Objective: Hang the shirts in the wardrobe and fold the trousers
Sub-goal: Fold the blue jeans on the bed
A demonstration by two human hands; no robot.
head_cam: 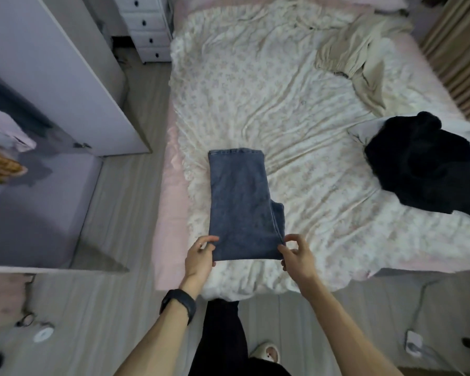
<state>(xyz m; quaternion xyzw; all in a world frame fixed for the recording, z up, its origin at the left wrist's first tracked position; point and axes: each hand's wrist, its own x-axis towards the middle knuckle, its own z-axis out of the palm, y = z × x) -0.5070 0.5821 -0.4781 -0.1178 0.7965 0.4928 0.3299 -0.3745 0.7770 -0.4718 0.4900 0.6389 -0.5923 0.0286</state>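
Folding blue jeans (240,202) at the near edge of the bed (310,137).
Pinches the near left corner with the left hand (201,252) and the near right corner with the right hand (296,253), thumb and forefinger closed on the denim. Looks partway through: already doubled into a flat rectangle, likely one more fold to go. Left to handle, by the look of it: a crumpled beige garment (358,58) and a black garment (429,169) farther up the bed, with the wardrobe (65,85) open at left.
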